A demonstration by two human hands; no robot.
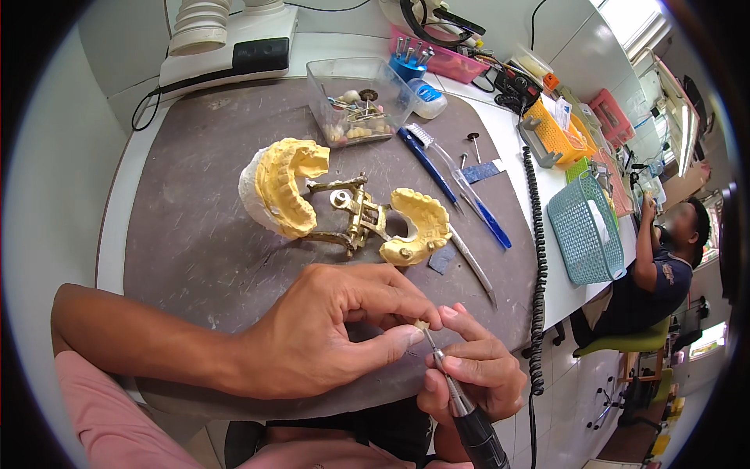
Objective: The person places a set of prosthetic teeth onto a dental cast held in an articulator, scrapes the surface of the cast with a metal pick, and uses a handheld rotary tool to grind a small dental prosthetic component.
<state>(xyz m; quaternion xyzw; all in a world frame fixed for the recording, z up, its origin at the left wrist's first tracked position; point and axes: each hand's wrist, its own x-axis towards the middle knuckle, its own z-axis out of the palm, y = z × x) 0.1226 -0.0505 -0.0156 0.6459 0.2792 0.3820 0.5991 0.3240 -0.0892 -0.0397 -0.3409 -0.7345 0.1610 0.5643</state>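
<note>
My left hand [324, 332] comes in from the left, its thumb and fingers pinching a small cream-coloured tooth piece [422, 324]. In my right hand [496, 375] a dental handpiece [476, 430] with a black rear grip is held like a pen. Its thin bur meets the piece or lies very close to it; contact is hard to make out. Beyond my hands sits a brass articulator [361, 215]. A large yellow dental cast [291, 187] on a white base is at its left, and a smaller yellow cast [422, 223] at its right.
A clear plastic box [359, 137] holds teeth and burs. Right of the casts lie a blue pen-like tool [426, 160], a toothbrush [476, 199] and a carving knife [473, 266]. A coiled black cord [537, 273] runs along the right edge, past a teal basket [582, 234]. Another person [664, 266] sits farther right.
</note>
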